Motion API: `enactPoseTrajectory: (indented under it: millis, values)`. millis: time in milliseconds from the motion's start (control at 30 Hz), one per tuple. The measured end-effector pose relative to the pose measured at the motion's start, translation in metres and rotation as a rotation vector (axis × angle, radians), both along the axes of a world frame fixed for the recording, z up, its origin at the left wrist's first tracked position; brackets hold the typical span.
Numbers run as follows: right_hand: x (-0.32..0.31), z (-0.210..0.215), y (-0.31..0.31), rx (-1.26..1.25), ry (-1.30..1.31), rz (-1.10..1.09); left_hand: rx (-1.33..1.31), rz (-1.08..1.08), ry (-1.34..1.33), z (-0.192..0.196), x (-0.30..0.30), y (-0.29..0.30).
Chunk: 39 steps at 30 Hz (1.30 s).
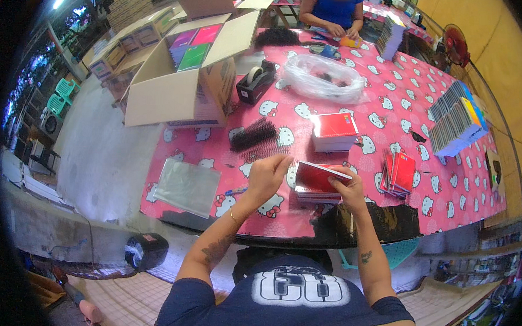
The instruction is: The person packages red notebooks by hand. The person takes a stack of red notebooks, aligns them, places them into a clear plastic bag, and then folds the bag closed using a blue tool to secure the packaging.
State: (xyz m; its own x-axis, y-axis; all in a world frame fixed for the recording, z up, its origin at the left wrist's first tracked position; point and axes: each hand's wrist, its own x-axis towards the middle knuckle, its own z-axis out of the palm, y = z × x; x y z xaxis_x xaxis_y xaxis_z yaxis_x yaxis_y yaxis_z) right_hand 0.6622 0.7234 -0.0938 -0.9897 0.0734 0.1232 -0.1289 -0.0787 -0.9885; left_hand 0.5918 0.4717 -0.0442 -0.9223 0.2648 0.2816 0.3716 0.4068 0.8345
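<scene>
My right hand (350,189) grips a red-covered notebook (315,178) by its right side, thumb on top, tilted above a low pile of similar ones at the table's near side. My left hand (268,178) is pinched closed just left of the notebook's upper corner; what its fingers hold, if anything, is too small to make out. Beyond the left hand lies a heap of black spiral binding coils (253,135). A taller stack of red notebooks (335,132) stands behind the held one. To its right are several loose red notebooks (399,172), fanned out.
Clear plastic sleeves (187,186) lie at left. Behind are an open carton (164,99) with coloured notebooks, a black tape dispenser (256,81) and a plastic bag (325,78). Notebook rows (456,122) stand at right. A person in blue (335,11) works across the pink-covered table.
</scene>
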Motion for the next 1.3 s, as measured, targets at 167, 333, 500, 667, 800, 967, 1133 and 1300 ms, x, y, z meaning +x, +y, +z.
enactPoseTrajectory:
  millis: [167,333,500,667,800,967,1133,1300]
  values:
    - [-0.002,0.000,-0.001,-0.015,-0.008,0.012,0.141,-0.100,0.089,-0.001,-0.006,-0.003]
    - [-0.001,-0.001,0.002,0.013,-0.007,0.008,0.106,-0.161,0.175,0.006,-0.003,-0.005]
    - [0.002,0.005,-0.003,-0.033,-0.016,0.031,0.028,-0.076,0.332,-0.002,-0.010,-0.002]
    - [0.000,-0.001,0.002,-0.022,-0.004,0.021,-0.063,-0.208,0.288,0.017,-0.013,-0.001]
    - [0.002,0.004,-0.002,-0.022,-0.005,0.025,-0.261,-0.394,0.433,0.025,-0.029,-0.006]
    - [0.004,0.008,-0.005,-0.031,-0.034,0.020,-0.240,-0.489,0.252,0.026,-0.028,0.000]
    - [0.002,0.009,-0.002,-0.056,-0.071,0.032,-0.257,-0.534,0.212,0.025,-0.041,0.001]
    - [0.001,0.000,0.003,-0.044,-0.019,0.024,-0.631,-0.382,0.456,0.022,-0.028,0.018]
